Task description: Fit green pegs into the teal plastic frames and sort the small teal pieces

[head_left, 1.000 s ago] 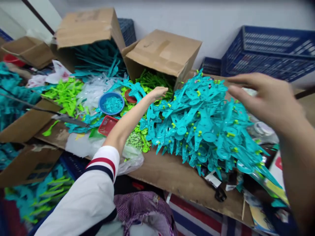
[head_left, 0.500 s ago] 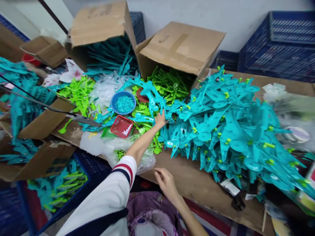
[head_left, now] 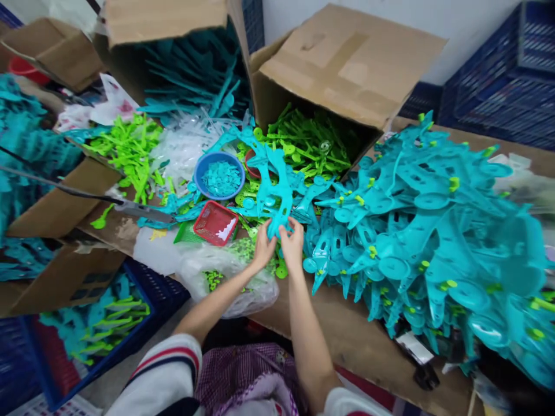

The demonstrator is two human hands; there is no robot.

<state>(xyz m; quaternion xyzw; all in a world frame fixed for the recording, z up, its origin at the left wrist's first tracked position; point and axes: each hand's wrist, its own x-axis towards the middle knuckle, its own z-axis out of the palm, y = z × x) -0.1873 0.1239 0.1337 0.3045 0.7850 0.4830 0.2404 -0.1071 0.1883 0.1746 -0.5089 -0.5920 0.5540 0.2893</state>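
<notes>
My left hand [head_left: 263,247] and my right hand [head_left: 293,245] meet at the near end of a long teal plastic piece [head_left: 281,193]. The fingers of both are pinched on it, one hand on each side. The piece is curved with slots and points away from me, over other teal and green parts. Left of it are a blue bowl [head_left: 219,176] of small teal bits and a red basket [head_left: 212,222] with a few white bits. By my left forearm lies a clear plastic bag [head_left: 255,292] holding small green pieces.
A big heap of teal pieces with green pegs [head_left: 416,231] fills the right side. Behind stand a cardboard box [head_left: 347,63] of green parts and another box [head_left: 169,20] of teal parts. A blue crate [head_left: 143,346] sits below at the left.
My left hand has drawn back from the pile toward me. The right hand has come up from near the table edge to join it, and both now grip the teal plastic piece.
</notes>
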